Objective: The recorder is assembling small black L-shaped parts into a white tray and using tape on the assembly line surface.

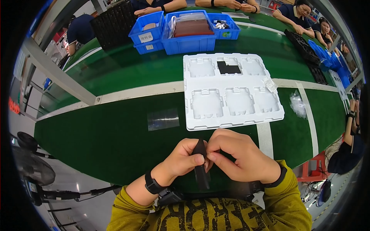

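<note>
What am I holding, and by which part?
A slim black piece, pinched near its middle by your left hand; whether your right hand also grips it is unclear.

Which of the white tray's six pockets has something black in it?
The far row's middle pocket: an L-shaped black piece lies in it, while the white tray's other five pockets show only bare white plastic.
</note>
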`<state>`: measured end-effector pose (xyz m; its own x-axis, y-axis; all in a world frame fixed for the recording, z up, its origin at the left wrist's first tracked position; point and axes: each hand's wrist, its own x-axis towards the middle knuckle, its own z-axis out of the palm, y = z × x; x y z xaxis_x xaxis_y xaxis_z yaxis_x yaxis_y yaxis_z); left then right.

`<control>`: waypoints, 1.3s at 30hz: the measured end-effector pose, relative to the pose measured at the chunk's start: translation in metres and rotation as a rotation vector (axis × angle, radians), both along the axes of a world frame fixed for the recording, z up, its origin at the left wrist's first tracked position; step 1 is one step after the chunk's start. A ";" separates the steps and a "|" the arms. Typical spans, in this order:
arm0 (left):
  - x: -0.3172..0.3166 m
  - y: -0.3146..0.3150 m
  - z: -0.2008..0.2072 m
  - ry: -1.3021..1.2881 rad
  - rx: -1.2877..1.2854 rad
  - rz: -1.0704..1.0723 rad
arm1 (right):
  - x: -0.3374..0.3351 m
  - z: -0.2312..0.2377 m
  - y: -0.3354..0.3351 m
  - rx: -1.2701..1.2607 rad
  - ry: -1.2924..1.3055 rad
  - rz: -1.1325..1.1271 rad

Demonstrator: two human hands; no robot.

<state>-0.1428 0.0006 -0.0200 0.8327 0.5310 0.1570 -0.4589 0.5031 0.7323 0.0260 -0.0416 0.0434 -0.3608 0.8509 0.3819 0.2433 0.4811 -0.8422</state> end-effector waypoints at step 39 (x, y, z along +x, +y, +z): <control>-0.003 0.013 0.013 0.172 0.395 0.653 | -0.001 -0.032 0.013 -0.228 0.296 -0.247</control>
<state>-0.1461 0.0137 -0.0069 0.4007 0.8533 0.3337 -0.4361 -0.1427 0.8885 0.0252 -0.0284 0.0113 -0.0394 0.9723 0.2305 0.0596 0.2326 -0.9708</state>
